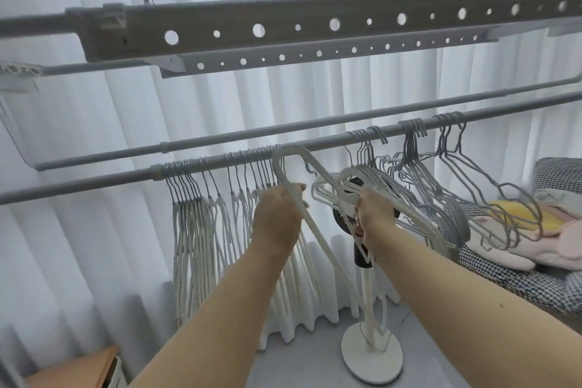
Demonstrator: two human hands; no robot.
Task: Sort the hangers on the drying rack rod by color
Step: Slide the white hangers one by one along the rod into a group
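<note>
White pleated curtains (94, 142) fill the background behind the drying rack, with its perforated upper bars (283, 25) overhead. On the near rod (94, 183), the far-left stretch is bare; then a tight bunch of white hangers (195, 230) hangs straight down, reaching as far as the left hand. The left hand (277, 217) has its grip closed around the neck of a single white plastic hanger (318, 236), whose large hook (289, 157) sits at the rod. Just right of it, the right hand (374, 214) pinches a fanned stack of white hangers (356, 181) held off the rod, in front of a standing fan (371, 353). Further right, grey hangers (441, 198) hang in clusters from the rod, swung outward. Beyond them a checked bed (519, 283) carries yellow and pink laundry (535, 246).
</note>
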